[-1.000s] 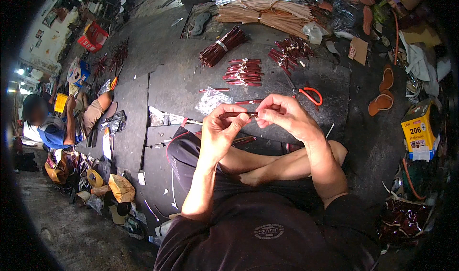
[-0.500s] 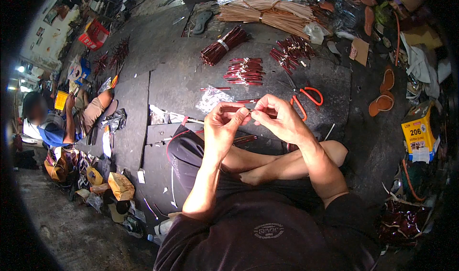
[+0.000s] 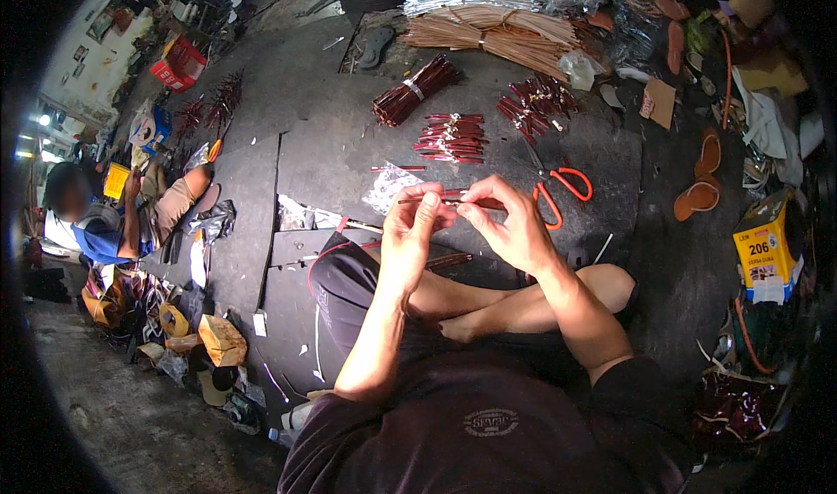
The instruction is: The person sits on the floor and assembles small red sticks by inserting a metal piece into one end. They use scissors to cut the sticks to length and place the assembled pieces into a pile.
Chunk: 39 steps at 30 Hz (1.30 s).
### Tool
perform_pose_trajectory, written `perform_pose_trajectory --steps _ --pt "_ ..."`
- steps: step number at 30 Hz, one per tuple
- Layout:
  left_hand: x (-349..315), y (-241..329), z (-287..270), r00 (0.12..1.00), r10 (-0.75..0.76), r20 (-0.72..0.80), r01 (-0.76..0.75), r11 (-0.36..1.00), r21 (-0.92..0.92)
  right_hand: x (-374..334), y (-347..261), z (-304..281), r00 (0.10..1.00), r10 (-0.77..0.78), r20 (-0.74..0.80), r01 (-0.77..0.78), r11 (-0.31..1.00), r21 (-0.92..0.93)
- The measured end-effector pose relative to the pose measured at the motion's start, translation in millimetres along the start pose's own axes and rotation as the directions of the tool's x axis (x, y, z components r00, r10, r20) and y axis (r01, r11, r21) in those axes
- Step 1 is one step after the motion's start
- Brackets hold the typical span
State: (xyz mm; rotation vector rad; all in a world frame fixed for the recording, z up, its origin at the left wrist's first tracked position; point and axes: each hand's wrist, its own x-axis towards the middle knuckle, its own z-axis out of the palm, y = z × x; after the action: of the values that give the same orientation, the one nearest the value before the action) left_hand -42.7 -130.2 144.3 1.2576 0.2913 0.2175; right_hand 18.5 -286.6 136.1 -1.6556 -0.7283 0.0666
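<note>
Both hands are raised over my crossed legs with their fingertips close together. My left hand [image 3: 412, 232] pinches a thin dark red strip [image 3: 453, 201] that spans the gap to the other hand. On its other side my right hand [image 3: 514, 228] grips the strip between thumb and fingers. Fingers partly hide it, so its ends are hard to make out. Just beyond the hands lies a neat pile of dark red strips [image 3: 451, 138] with pale bits along the middle. Orange-handled scissors [image 3: 571, 184] rest right of my right hand, near a small clear plastic bag [image 3: 390, 186] on the left.
Further off are a tied bundle of red strips [image 3: 414, 91], a looser red heap [image 3: 536, 106] and a bundle of tan strips [image 3: 488, 36]. Orange sandals [image 3: 697, 199] and a yellow box [image 3: 765, 245] stand at right. Another person [image 3: 113, 219] sits at far left.
My left thumb has drawn back from my right fingertips, and more of the strip shows between the hands. The whole view has shifted slightly.
</note>
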Motion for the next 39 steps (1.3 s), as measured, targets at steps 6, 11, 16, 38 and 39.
perform_pose_trajectory --steps 6,11,16,38,39 --pt "-1.8 11.6 -12.3 0.993 -0.024 0.113 0.014 0.996 0.086 -1.1 -16.1 -10.9 0.985 0.173 -0.012 -0.168 0.969 0.181" --pt "-4.1 6.9 -12.5 0.988 -0.002 0.151 -0.013 0.995 0.097 -4.1 -10.8 -14.9 0.989 0.12 0.088 -0.12 0.993 -0.006" --pt "-9.8 -1.4 -3.4 0.992 0.061 0.11 -0.077 0.985 0.154 -6.1 -16.7 -16.1 0.975 0.183 0.124 -0.185 0.983 0.009" --pt "-14.9 1.1 -9.4 0.99 0.035 0.134 -0.055 0.987 0.15 -4.7 -6.5 -7.4 0.941 0.237 0.239 -0.311 0.887 0.342" --pt "-14.9 -0.6 -8.5 0.991 0.034 0.13 -0.053 0.988 0.143 -5.2 -4.6 -5.8 0.941 0.246 0.23 -0.315 0.887 0.339"
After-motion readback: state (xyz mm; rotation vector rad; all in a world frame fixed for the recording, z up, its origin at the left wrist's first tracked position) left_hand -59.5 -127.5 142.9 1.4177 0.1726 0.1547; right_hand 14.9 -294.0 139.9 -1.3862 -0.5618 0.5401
